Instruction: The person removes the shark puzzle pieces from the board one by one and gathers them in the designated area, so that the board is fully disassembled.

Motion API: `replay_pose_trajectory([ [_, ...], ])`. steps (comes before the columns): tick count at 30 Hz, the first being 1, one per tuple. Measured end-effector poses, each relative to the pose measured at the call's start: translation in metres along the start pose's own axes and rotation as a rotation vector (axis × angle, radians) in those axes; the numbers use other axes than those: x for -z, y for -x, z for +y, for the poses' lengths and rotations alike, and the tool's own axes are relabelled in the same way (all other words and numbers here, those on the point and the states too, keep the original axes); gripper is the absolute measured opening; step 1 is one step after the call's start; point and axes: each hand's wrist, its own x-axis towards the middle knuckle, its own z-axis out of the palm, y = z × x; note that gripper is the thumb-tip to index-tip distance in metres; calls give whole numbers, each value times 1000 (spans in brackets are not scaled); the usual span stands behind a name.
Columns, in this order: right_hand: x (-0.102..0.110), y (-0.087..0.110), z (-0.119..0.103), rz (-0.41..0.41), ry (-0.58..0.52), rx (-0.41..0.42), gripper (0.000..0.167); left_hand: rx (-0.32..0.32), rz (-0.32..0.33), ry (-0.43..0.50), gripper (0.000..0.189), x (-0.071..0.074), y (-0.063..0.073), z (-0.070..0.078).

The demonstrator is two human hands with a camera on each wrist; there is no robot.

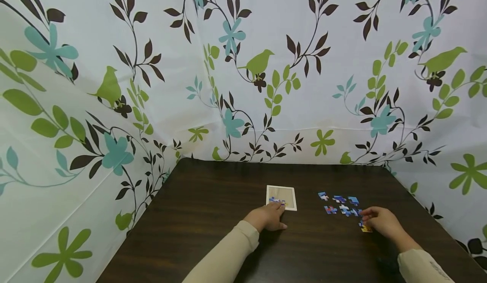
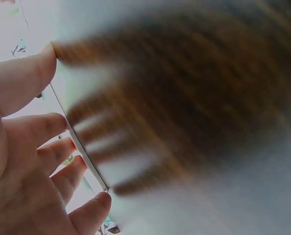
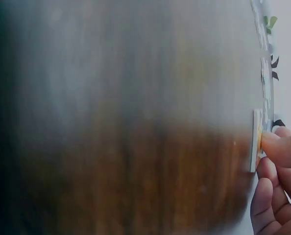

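My left hand [image 1: 268, 217] rests by the near edge of a small white-bordered puzzle tray [image 1: 294, 198], with fingertips over that edge. In the left wrist view its fingers [image 2: 67, 178] are spread and nearly straight. Inside the tray lie blue and purple jigsaw pieces [image 1: 274, 199], partly covered by the hand. To the right, my right hand [image 1: 383, 221] has its fingertips down among loose jigsaw pieces, beside a yellow and blue piece [image 1: 366, 228]. In the right wrist view the thumb is close to a piece seen edge-on [image 3: 256, 141]. Whether a piece is pinched is hidden.
Several loose jigsaw pieces [image 1: 338, 199] lie spread between the tray and my right hand. The dark brown wooden table [image 1: 213, 198] reaches back to a hanging cloth [image 1: 243, 97] printed with birds, leaves and flowers, which also runs along the left and right sides.
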Motion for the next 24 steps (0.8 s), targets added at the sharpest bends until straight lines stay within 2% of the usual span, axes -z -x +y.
replay_pose_trajectory([
  [17, -2, 4, -3, 2, 4, -2, 26, 19, -17, 16, 69, 1, 0, 1],
  [24, 3, -1, -15, 8, 122, 38, 23, 21, -11, 18, 69, 0, 0, 1],
])
